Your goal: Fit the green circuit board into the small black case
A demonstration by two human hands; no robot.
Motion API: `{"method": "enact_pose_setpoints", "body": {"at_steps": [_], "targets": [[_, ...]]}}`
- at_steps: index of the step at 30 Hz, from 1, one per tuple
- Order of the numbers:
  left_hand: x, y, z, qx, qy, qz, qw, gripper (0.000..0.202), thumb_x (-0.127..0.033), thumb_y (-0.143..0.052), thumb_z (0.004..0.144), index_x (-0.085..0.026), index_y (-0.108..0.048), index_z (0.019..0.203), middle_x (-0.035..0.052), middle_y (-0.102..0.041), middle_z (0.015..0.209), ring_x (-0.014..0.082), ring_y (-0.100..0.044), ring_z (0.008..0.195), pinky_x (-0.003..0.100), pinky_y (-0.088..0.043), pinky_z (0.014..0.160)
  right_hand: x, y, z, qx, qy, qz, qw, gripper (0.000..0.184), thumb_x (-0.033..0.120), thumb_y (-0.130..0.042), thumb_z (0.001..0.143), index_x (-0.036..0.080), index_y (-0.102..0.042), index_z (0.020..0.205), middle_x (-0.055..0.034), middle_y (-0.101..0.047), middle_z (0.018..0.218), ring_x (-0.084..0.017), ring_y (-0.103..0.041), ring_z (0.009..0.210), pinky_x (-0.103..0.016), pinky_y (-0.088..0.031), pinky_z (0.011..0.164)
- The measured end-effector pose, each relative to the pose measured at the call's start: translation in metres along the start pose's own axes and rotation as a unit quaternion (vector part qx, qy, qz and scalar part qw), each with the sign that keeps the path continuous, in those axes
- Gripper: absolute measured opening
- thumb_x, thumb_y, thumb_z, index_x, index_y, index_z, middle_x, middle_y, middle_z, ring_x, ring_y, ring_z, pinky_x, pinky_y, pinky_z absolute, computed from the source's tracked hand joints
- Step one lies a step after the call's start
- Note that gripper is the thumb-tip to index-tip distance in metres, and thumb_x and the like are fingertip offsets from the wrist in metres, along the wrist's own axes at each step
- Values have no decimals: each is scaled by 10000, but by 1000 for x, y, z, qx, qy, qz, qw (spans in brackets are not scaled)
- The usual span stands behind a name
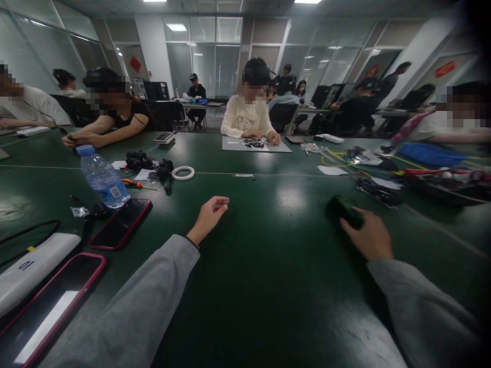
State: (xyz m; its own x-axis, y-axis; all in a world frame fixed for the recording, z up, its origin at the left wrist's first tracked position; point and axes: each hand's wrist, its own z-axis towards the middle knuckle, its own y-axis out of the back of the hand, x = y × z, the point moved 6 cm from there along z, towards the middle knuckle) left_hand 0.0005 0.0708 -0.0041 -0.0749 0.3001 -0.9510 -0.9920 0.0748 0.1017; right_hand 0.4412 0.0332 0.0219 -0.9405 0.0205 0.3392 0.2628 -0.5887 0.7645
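Note:
My right hand is wrapped round the near end of a dark green and black, block-like object at the right of the table. Blur and the hand hide part of it, so I cannot make out its kind. Near the middle, my left hand hangs over the green table with its fingers loosely bent and nothing visible in them. A thin dark band circles the left wrist. Left of that hand lies a red-edged phone.
A water bottle, a screwdriver, a white tape ring and dark cables lie to the left. Nearer are a pink-edged phone and a white device. Cables and a blue tray crowd the right. Across sits a person.

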Motion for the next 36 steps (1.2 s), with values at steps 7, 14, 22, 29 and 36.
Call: {"method": "enact_pose_setpoints", "body": {"at_steps": [7,14,22,29,36], "targets": [[-5,0,-2,-12,11,43,999,371,-340,-614,814,-173,-592,1144,114,-620,1191,190,-609,1061,376,-478,959,186,-54,-43,135,201,159,957,479,332,-534,860,201,-443,1312,-106,-524,1148,-241,-558,1018,-408,-490,882],[-11,-5,-3,-1,-5,61,998,388,-378,-593,825,-168,-594,1151,98,-641,1156,190,-617,1037,358,-476,951,258,-41,-77,158,316,148,924,523,221,-533,863,240,-377,1361,-97,-499,1202,-245,-525,1077,-420,-505,884],[-18,6,-7,-80,-21,151,985,375,-417,-583,823,-184,-581,1117,88,-651,1060,169,-637,892,307,-508,798,254,-34,-78,78,344,170,920,613,148,-570,831,189,-290,1375,-111,-494,1287,-245,-492,1170,-444,-454,977],[-32,6,-13,-94,-43,258,961,277,-448,-505,863,-189,-595,818,28,-640,809,138,-598,723,267,-464,684,260,-23,-82,63,373,190,906,567,101,-541,836,187,-320,1350,-110,-484,1315,-229,-465,1221,-432,-449,992],[-41,3,-16,-98,-61,276,954,218,-388,-471,895,-208,-586,850,11,-654,824,137,-607,727,254,-448,684,261,-24,-80,76,376,171,908,542,38,-489,815,170,-358,1325,-116,-466,1334,-244,-431,1254,-454,-439,1013]]}}
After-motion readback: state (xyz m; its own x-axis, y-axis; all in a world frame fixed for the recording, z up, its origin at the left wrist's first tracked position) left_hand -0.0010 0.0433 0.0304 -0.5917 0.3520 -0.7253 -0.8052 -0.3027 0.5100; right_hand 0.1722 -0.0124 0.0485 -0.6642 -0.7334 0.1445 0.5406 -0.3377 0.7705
